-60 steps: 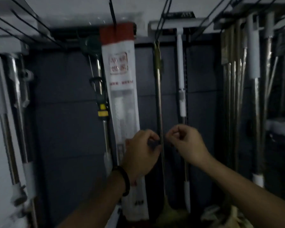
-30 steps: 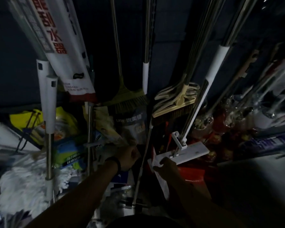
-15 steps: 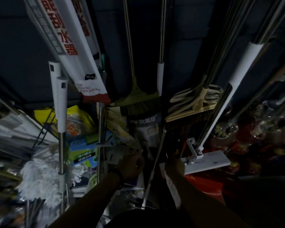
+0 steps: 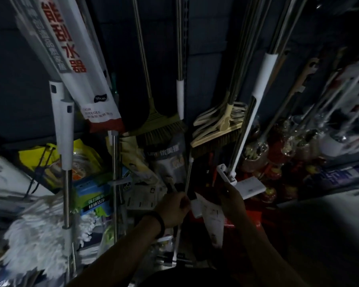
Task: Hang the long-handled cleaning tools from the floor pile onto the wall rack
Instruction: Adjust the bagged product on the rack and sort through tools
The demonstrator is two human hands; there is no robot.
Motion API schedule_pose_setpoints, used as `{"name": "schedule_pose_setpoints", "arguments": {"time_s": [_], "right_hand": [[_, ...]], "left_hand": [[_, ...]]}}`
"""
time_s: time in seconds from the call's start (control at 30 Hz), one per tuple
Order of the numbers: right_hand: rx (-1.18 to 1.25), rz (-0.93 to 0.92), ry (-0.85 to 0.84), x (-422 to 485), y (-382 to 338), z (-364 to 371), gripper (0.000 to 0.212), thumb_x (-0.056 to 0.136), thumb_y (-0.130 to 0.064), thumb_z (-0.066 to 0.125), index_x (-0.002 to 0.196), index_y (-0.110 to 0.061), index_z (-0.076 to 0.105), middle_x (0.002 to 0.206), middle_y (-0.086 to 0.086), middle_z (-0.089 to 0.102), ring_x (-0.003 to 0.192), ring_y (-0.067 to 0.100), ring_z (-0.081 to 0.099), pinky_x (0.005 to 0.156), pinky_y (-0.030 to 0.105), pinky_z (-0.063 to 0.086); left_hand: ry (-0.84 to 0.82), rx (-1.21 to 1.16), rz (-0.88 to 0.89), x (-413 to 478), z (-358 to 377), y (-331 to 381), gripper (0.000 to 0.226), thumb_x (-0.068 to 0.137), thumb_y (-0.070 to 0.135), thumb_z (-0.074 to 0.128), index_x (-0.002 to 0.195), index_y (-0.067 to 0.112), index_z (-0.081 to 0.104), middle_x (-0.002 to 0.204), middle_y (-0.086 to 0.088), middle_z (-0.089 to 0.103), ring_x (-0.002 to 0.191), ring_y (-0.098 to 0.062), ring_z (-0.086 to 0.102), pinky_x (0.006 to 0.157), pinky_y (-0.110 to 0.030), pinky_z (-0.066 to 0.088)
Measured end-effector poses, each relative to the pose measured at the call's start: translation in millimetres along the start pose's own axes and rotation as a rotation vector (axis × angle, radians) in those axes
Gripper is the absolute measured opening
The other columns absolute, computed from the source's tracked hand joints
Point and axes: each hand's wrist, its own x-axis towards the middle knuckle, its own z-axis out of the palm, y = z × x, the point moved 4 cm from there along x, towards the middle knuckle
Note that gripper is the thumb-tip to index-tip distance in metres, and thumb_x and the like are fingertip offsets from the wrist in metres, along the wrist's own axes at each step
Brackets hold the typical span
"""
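I look down at the dim floor pile under the rack. A thin metal handle (image 4: 188, 175) rises slanted out of the pile. My left hand (image 4: 173, 208), with a dark wristband, is closed around it low down. My right hand (image 4: 233, 198) reaches in just right of it, beside a white flat mop head (image 4: 250, 187) and above a white printed pack (image 4: 212, 222); its fingers are in shadow and its grip is unclear. Above hang an olive broom (image 4: 162, 126) and a beige broom (image 4: 218, 129).
A white string mop (image 4: 35, 235) on a steel pole hangs at the left. A packaged squeegee with red lettering (image 4: 75, 59) hangs at the upper left. Yellow and blue product packs (image 4: 93, 195) crowd the floor. Several more hanging handles and red items fill the right.
My view dropped from the upper rack to the floor pile. Both hands came down from the hanging broom handle, and my left hand has closed on the thin metal handle.
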Motion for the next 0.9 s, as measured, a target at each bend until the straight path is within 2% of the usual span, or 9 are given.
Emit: {"name": "schedule_pose_setpoints", "arguments": {"time_s": [0.07, 0.13, 0.2, 0.27, 0.4, 0.53, 0.63, 0.73, 0.9], "right_hand": [[0.023, -0.048, 0.016, -10, -29, -14, 0.026, 0.102, -0.006, 0.059, 0.098, -0.032, 0.061, 0.087, -0.005, 0.067, 0.081, 0.016, 0.067, 0.068, 0.039, 0.055], [-0.016, -0.138, 0.026, -19, -58, -27, 0.018, 0.102, -0.006, 0.061, 0.1, -0.024, 0.062, 0.086, -0.009, 0.064, 0.08, 0.008, 0.062, 0.065, 0.022, 0.046], [-0.068, -0.235, 0.017, -28, -92, -39, 0.013, 0.102, -0.01, 0.062, 0.095, -0.021, 0.061, 0.086, -0.006, 0.063, 0.081, 0.006, 0.059, 0.064, 0.019, 0.041], [-0.065, -0.354, 0.005, -38, -127, -52, 0.017, 0.102, -0.012, 0.063, 0.089, -0.023, 0.059, 0.081, -0.004, 0.061, 0.075, 0.004, 0.057, 0.064, 0.019, 0.042], [0.018, -0.48, -0.004, -52, -196, -74, 0.015, 0.102, -0.015, 0.065, 0.088, -0.019, 0.062, 0.077, 0.001, 0.061, 0.072, 0.014, 0.058, 0.067, 0.026, 0.047], [0.059, -0.583, 0.0, -57, -263, -93, 0.014, 0.102, -0.014, 0.065, 0.088, -0.016, 0.064, 0.082, 0.013, 0.064, 0.078, 0.027, 0.062, 0.069, 0.035, 0.051], [0.062, -0.683, -0.015, -60, -314, -109, 0.012, 0.103, -0.014, 0.064, 0.09, -0.012, 0.064, 0.081, 0.016, 0.064, 0.072, 0.02, 0.061, 0.068, 0.032, 0.05], [0.06, -0.777, -0.023, -62, -363, -119, 0.013, 0.103, -0.016, 0.064, 0.09, -0.014, 0.064, 0.075, 0.008, 0.063, 0.072, 0.012, 0.059, 0.069, 0.029, 0.049], [0.092, -0.889, -0.043, -65, -441, -133, 0.015, 0.104, -0.015, 0.064, 0.089, -0.01, 0.064, 0.068, 0.004, 0.058, 0.066, 0.008, 0.056, 0.066, 0.025, 0.047]], "left_hand": [[0.044, -0.029, 0.039, -6, -5, 9, 0.018, 0.101, 0.03, 0.061, 0.109, 0.014, 0.061, 0.104, -0.002, 0.064, 0.095, -0.021, 0.062, 0.084, -0.037, 0.053], [0.114, -0.101, 0.08, -11, -15, 18, 0.034, 0.097, 0.034, 0.067, 0.122, 0.016, 0.054, 0.118, -0.004, 0.06, 0.107, -0.022, 0.061, 0.092, -0.042, 0.054], [0.221, -0.2, 0.127, -17, -35, 28, 0.057, 0.094, 0.034, 0.072, 0.138, 0.015, 0.042, 0.124, -0.003, 0.056, 0.111, -0.019, 0.059, 0.091, -0.034, 0.055], [0.332, -0.279, 0.16, -23, -65, 42, 0.062, 0.093, 0.029, 0.075, 0.142, 0.013, 0.04, 0.123, -0.002, 0.057, 0.106, -0.016, 0.061, 0.086, -0.027, 0.056], [0.367, -0.292, 0.206, -34, -121, 65, 0.023, 0.096, 0.037, 0.07, 0.11, 0.018, 0.07, 0.101, 0.001, 0.077, 0.091, -0.014, 0.074, 0.083, -0.048, 0.061], [0.53, -0.315, 0.312, -54, -172, 92, 0.017, 0.097, 0.038, 0.07, 0.1, 0.021, 0.075, 0.091, 0.005, 0.078, 0.088, -0.009, 0.074, 0.081, -0.04, 0.061], [0.635, -0.324, 0.401, -75, -211, 117, 0.003, 0.097, 0.029, 0.071, 0.098, 0.03, 0.074, 0.091, 0.013, 0.077, 0.087, 0.002, 0.072, 0.077, -0.015, 0.055], [0.689, -0.307, 0.427, -90, -260, 141, 0.011, 0.094, 0.036, 0.074, 0.097, 0.025, 0.074, 0.091, 0.009, 0.077, 0.087, -0.004, 0.072, 0.076, -0.025, 0.059], [0.799, -0.173, 0.509, -124, -337, 179, 0.016, 0.094, 0.032, 0.074, 0.087, 0.018, 0.07, 0.079, 0.004, 0.074, 0.074, -0.006, 0.07, 0.061, -0.017, 0.052]]}}
